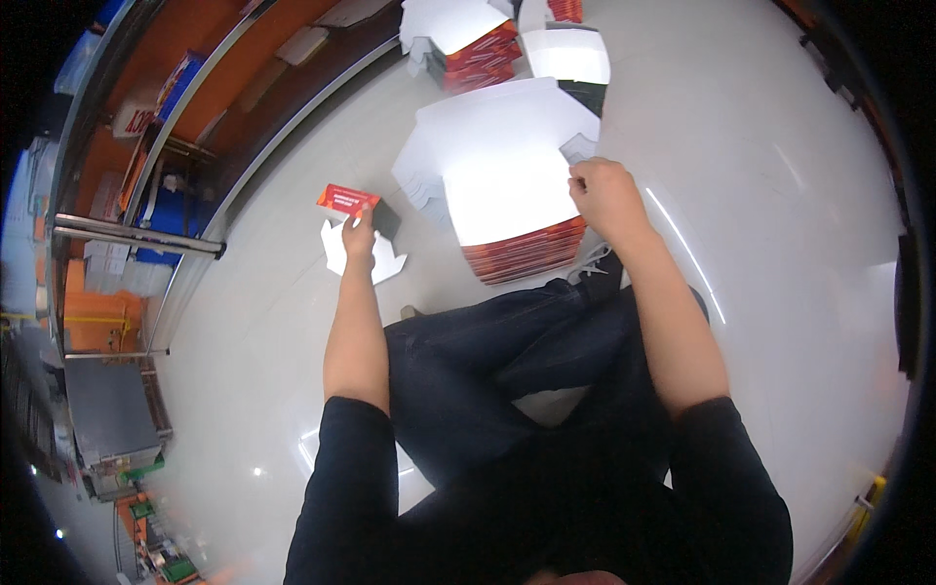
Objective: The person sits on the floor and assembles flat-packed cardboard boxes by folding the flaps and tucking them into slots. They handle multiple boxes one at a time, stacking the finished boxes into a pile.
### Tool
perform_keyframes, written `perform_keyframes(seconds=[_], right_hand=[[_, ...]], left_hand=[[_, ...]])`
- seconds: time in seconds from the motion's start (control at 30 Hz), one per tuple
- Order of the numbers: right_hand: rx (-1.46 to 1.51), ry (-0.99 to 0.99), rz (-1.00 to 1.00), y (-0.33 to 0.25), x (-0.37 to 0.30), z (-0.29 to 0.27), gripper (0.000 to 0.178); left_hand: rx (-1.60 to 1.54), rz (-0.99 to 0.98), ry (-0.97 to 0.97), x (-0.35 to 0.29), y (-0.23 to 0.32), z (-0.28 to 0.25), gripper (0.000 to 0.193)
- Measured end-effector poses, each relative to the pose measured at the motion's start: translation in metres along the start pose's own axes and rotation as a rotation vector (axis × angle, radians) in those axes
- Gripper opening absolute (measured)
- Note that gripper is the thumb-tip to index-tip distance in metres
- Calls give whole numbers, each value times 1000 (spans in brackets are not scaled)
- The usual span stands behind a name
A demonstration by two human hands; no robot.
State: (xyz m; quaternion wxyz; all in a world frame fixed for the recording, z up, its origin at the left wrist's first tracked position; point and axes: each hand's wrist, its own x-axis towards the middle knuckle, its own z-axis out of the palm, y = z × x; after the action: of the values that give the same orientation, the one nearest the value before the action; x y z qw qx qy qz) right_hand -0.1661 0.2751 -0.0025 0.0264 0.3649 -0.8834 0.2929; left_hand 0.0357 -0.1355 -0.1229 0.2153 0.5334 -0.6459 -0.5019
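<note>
**pale floor (780,244), big stack (512,185) of flat cards, one piece off to the left**

shelves (141,237) up the left side, and here on the floor someone sits right behind the stack. it's tall, white on top, flaps fanned out, red showing along the near edge. the right hand (606,195) is at the stack's right edge, fingers curled in; gripping a sheet or only resting there, i can't tell. over to the left, apart from the stack, the left hand (358,237) has its fingertips against a red card (343,198); pinched or let go, can't say. white flaps (388,266) spread on the floor beside it.

progress? early, i'd judge: just that small lot out on the left, the stack high, and two more piles (478,58) (568,54) beyond it. none of the stacked cards looks folded up, so most seems left.
</note>
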Motion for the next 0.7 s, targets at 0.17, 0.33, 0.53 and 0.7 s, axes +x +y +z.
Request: perform_keyframes(seconds=[0.17,0.33,0.53,0.7], right_hand=[[40,78,-18,-21,-1,-11,28],[273,395,41,-20,-1,-24,35],[1092,369,84,-7,4,-44,64],[1882,31,14,-8,0,-69,61]], left_hand=[[-194,289,158,23,4,-51,39],[-324,968,299,-80,121,-49,28],[382,1633,145,-217,186,-18,32],[667,1653,-153,-250,177,23,51]])
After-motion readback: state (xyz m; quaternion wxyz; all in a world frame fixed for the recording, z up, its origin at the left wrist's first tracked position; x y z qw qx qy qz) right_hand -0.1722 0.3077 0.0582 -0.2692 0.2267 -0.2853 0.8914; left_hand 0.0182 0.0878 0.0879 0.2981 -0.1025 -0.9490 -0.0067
